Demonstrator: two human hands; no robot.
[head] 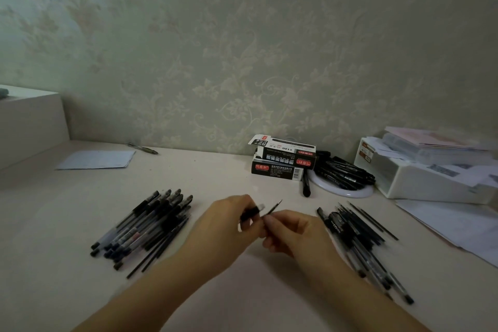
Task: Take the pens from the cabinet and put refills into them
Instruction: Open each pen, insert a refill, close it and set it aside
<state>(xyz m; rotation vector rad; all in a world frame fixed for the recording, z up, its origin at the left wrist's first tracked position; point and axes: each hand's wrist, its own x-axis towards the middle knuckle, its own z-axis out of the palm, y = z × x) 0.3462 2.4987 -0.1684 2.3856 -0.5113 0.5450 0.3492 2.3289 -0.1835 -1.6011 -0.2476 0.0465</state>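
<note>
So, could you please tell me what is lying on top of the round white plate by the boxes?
A heap of black pens covers most of the round white plate; only its front rim shows. Whatever lies beneath the heap is hidden.

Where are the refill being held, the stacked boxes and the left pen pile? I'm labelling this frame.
refill [275,207]: head view, on its thin dark shaft.
stacked boxes [280,162]: head view, on the front face.
left pen pile [151,226]: head view, on the pile's middle.
</note>
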